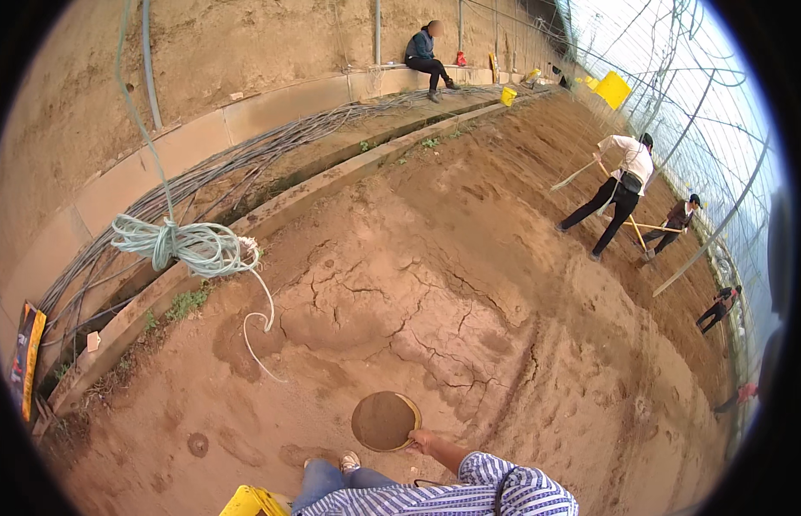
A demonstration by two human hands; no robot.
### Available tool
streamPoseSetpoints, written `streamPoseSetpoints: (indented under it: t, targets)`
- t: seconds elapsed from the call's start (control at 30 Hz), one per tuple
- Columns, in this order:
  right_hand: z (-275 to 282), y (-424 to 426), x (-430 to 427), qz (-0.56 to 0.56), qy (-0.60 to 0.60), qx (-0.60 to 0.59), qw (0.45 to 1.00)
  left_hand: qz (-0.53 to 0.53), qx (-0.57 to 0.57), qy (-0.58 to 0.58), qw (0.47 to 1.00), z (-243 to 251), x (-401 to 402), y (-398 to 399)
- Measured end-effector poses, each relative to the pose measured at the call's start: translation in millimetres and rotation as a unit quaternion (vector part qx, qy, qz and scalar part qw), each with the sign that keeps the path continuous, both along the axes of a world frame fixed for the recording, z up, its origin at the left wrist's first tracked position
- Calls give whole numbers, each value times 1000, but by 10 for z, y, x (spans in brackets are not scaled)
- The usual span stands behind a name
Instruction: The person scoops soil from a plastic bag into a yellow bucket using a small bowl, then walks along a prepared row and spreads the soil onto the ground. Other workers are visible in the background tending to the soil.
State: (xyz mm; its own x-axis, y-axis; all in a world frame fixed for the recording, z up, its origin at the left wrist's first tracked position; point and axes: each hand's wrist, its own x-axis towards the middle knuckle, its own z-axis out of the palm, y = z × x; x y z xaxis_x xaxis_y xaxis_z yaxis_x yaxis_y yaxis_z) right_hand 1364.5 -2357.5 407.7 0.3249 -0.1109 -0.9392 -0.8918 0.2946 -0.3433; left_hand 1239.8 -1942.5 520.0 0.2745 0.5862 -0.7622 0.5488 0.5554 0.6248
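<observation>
My right hand (pixel 421 441) grips the edge of a round, shallow, yellow-rimmed vessel (pixel 385 421), in front of my feet and above the bare soil (pixel 297 413). Its face is an even brown; whether that is a sieve mesh or a filling of soil, I cannot tell. My left hand is out of view. At the bottom edge, left of my legs, part of a yellow plastic container (pixel 253 502) shows.
A coiled pale-green rope (pixel 181 245) hangs at the left. Cables (pixel 265 143) run beside a concrete-edged channel (pixel 310 186). One person (pixel 426 55) sits by the wall. Others, one in a white shirt (pixel 626 161), work the soil at right. A yellow bucket (pixel 508 97) stands farther back.
</observation>
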Motion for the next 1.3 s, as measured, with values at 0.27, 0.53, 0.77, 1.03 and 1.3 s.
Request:
streamPoseSetpoints:
  t: [0.27,0.53,0.77,1.03,1.3]
  targets:
    - [-238,-63,-227,-22,70,-61,995,196,32,6,980,-853,-1657,701]
    - [98,1467,2000,43,-87,70,993,270,45,-11,962,-1160,-2391,782]
    - [109,1564,2430,74,-124,44,989,239,85,37,967,-663,-2094,707]
    - [-546,580,638,109,143,-151,972,299,28,3,954,-693,-2093,628]
    - [71,2150,2017,108,-38,-23,993,282,5,21,959,-955,-2273,934]
